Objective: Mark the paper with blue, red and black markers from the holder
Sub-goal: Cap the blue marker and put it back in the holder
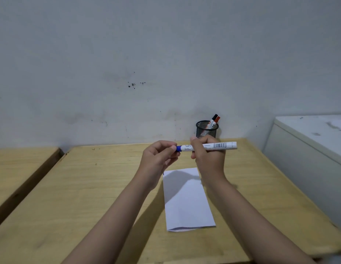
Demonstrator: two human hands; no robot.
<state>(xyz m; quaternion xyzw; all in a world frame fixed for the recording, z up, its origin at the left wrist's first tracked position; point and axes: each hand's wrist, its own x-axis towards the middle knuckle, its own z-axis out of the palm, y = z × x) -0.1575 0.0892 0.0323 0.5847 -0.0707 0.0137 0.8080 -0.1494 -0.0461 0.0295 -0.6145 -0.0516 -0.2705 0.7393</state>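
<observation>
A blue marker with a white barrel lies level in the air above the desk. My right hand grips the barrel's middle. My left hand pinches the blue cap end. Below both hands a white sheet of paper lies on the wooden desk; a short dark stroke shows at its top left corner. Behind my right hand stands a black mesh holder against the wall, with a black-capped marker and a red-capped marker leaning inside.
A second wooden desk sits to the left across a narrow gap. A white cabinet or appliance stands at the right, close to the desk edge. A grey wall rises just behind the holder.
</observation>
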